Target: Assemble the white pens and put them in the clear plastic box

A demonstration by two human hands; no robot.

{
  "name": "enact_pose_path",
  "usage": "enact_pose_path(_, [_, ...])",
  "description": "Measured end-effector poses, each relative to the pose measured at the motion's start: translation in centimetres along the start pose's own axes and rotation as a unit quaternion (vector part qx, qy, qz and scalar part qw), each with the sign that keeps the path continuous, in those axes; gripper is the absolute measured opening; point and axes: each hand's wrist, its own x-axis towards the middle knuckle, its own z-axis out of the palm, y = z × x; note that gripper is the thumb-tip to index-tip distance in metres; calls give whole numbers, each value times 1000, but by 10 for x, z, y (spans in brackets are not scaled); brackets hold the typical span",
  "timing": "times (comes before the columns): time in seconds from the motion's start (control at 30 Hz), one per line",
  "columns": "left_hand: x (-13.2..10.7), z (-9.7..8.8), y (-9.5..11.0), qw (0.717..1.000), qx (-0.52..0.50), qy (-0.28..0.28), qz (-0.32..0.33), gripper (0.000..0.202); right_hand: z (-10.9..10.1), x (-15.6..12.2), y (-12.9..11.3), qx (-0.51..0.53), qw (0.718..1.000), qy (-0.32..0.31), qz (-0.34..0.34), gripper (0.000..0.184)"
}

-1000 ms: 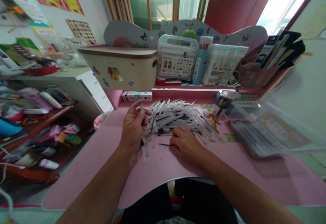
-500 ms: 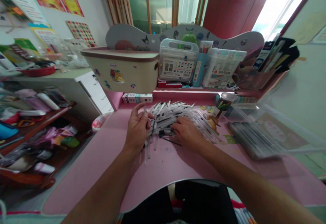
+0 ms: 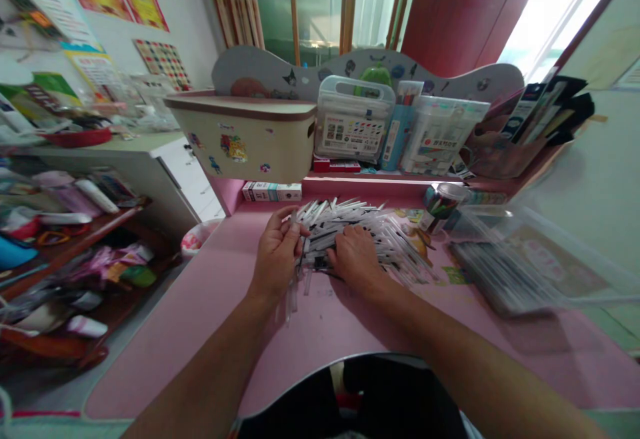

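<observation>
A heap of thin white and clear pen tubes with black refills point(image 3: 360, 226) lies on the pink desk point(image 3: 320, 332). My left hand point(image 3: 277, 256) is at the heap's left edge, fingers closed round a clear pen tube that stands upright between thumb and fingers. My right hand point(image 3: 353, 259) rests palm down on the near side of the heap, fingers curled into the tubes; what it grips is hidden. A few loose tubes point(image 3: 293, 296) lie just below my left hand.
A clear plastic box point(image 3: 505, 266) with packed pens sits at the right. A cup of coloured pens point(image 3: 440, 204) stands behind the heap. Marker cases point(image 3: 353, 119) and a cream bin point(image 3: 245, 136) sit on the shelf. Cluttered shelves point(image 3: 75, 239) stand left.
My right hand has moved from the bare desk up and left onto the heap. My left hand stays at the heap's left edge with the tube. The thin black refill below the heap is no longer visible.
</observation>
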Motion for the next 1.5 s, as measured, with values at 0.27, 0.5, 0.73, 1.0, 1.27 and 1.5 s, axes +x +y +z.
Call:
enact_pose_path(0.27, [-2, 1, -1, 1000, -1, -9, -8, 28, 3, -3, -4, 11, 1000, 9, 25, 25])
enact_pose_path(0.5, [-1, 0, -4, 1000, 1, -17, -6, 29, 8, -1, -6, 21, 999, 14, 31, 26])
enact_pose_path(0.73, [-2, 0, -3, 1000, 14, -20, -12, 29, 11, 2, -6, 43, 999, 3, 23, 16])
enact_pose_path(1.0, [-2, 0, -4, 1000, 8, -14, -18, 29, 12, -3, 8, 94, 995, 11, -36, 14])
enact_pose_path(1.27, [0, -1, -5, 1000, 12, -17, -11, 30, 8, -14, 15, 161, 968, 7, -192, 8])
enact_pose_path(1.5, [-1, 0, -6, 1000, 13, -16, -17, 32, 12, -11, 10, 123, 971, -4, -205, 11])
